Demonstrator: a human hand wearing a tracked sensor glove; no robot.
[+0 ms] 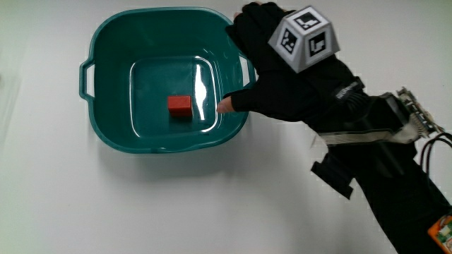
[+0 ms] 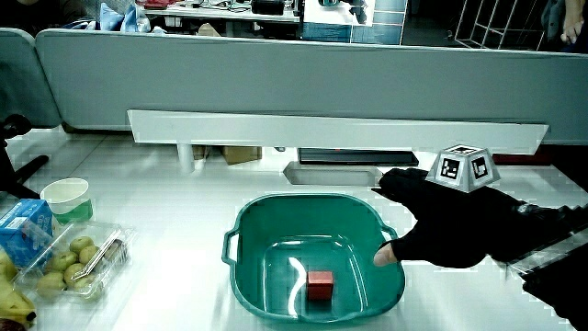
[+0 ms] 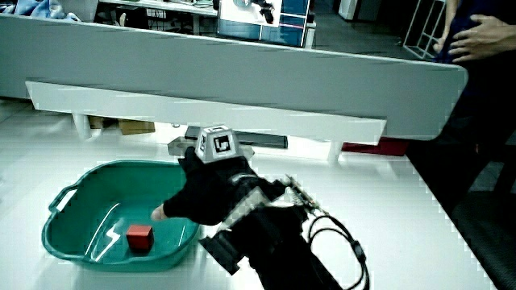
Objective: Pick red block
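Hand point(image 1: 282, 77) hangs over one rim of the green tub point(image 1: 106, 49). Its fingers are loose and open, and they hold nothing. The red block point(image 1: 179, 106) lies flat on the tub's floor, near the middle. The bare thumb tip point(image 1: 224, 106) points straight at it, with a gap between them. The block looks nearly square, so no side is the long one. I think the hand must go down and inward.

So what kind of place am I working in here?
Probably a lab or office workbench: a white table with a low grey partition, a teal basin holding the red block, and snacks.
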